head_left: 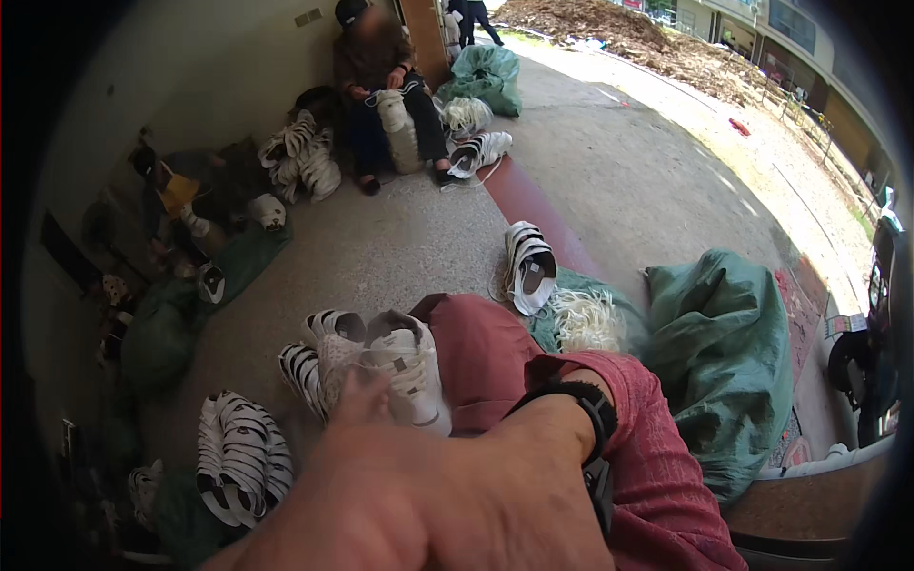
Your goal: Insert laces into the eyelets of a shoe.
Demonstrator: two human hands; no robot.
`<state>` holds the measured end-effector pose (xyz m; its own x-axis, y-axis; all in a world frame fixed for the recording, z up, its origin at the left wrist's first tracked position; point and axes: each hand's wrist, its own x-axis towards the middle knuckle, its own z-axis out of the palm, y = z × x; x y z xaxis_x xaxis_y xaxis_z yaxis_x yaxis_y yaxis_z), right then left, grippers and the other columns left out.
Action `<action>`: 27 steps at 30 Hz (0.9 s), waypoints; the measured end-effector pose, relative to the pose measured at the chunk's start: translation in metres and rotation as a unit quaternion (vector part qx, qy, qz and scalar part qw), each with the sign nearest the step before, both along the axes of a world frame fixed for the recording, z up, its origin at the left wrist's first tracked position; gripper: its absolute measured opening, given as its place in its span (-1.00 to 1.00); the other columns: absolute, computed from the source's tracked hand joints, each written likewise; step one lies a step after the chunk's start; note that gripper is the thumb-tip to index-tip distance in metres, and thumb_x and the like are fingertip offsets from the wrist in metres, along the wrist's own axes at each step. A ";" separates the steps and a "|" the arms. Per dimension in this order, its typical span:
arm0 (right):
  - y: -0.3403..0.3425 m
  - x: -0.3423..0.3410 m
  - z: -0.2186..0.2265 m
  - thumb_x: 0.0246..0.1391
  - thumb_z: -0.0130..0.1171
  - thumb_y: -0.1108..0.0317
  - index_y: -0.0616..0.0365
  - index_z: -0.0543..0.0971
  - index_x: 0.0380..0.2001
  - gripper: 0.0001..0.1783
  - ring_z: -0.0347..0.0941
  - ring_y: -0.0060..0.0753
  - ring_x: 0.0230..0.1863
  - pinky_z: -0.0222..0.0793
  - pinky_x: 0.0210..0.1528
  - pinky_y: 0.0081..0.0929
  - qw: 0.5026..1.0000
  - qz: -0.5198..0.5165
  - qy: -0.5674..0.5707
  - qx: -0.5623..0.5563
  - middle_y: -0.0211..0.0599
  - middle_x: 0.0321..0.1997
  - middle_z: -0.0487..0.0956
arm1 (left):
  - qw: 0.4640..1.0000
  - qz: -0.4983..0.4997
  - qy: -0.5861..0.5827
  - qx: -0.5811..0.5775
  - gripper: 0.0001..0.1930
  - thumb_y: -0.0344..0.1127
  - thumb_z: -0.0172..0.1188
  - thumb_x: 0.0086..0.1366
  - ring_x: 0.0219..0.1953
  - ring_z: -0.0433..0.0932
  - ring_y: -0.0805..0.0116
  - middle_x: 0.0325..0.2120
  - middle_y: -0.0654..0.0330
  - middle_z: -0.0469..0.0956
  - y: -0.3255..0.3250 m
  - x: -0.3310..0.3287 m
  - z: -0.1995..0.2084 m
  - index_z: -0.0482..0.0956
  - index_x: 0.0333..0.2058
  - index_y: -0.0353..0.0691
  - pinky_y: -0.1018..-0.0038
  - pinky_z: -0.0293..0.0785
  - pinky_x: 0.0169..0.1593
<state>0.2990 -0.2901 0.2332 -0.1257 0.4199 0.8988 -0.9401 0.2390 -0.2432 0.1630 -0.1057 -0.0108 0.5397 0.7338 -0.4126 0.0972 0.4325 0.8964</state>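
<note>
A white lace-up shoe [407,376] rests against my red-clad knee, with its opening facing up and pale laces across its front. My left hand [371,466] reaches toward it from the lower edge. Its blurred fingertips overlap the shoe's left side, and I cannot make out whether they hold a lace. My right hand [514,481], with a black band [595,414] at the wrist, is large and close in the foreground. Its fingers are hidden. Beside the white shoe are several black-and-white striped shoes [303,369], partly covered by my left hand.
Nested striped shoes [243,462] lie at left. Another stack [528,266] stands ahead near white laces [586,322] on green sacking. A full green sack [719,366] is at my right. A seated person [381,76] handles a shoe stack [398,133]; another person [176,195] is at far left.
</note>
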 end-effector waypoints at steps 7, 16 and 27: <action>0.052 -0.010 -0.012 -0.05 0.45 0.45 0.30 0.64 -0.28 -0.75 0.50 -0.56 -0.30 0.39 -0.26 -0.63 0.996 -0.060 -0.047 -0.053 -0.28 -0.32 0.60 | 0.998 -0.025 -0.020 0.055 -0.31 -0.36 0.37 0.19 -0.68 0.34 0.58 -0.46 0.32 0.46 0.011 0.008 -0.021 0.19 0.23 -0.11 0.64 0.22 -0.68; 0.061 0.009 -0.026 -0.08 0.46 0.46 0.31 0.65 -0.31 -0.75 0.51 -0.61 -0.39 0.40 -0.35 -0.64 0.986 -0.041 -0.148 -0.066 -0.34 -0.41 0.62 | 0.995 -0.010 0.010 0.094 -0.23 -0.35 0.39 0.19 -0.71 0.35 0.56 -0.52 0.29 0.44 0.016 0.005 -0.024 0.12 0.28 -0.10 0.64 0.24 -0.70; 0.075 -0.011 -0.041 -0.09 0.47 0.46 0.31 0.66 -0.33 -0.76 0.52 -0.65 -0.47 0.42 -0.43 -0.66 0.964 0.056 -0.246 -0.085 -0.38 -0.49 0.64 | 0.978 0.019 -0.120 0.170 -0.05 -0.42 0.37 0.19 -0.50 0.48 0.57 -0.25 0.18 0.55 0.031 0.010 -0.070 -0.09 0.42 -0.12 0.65 0.39 -0.51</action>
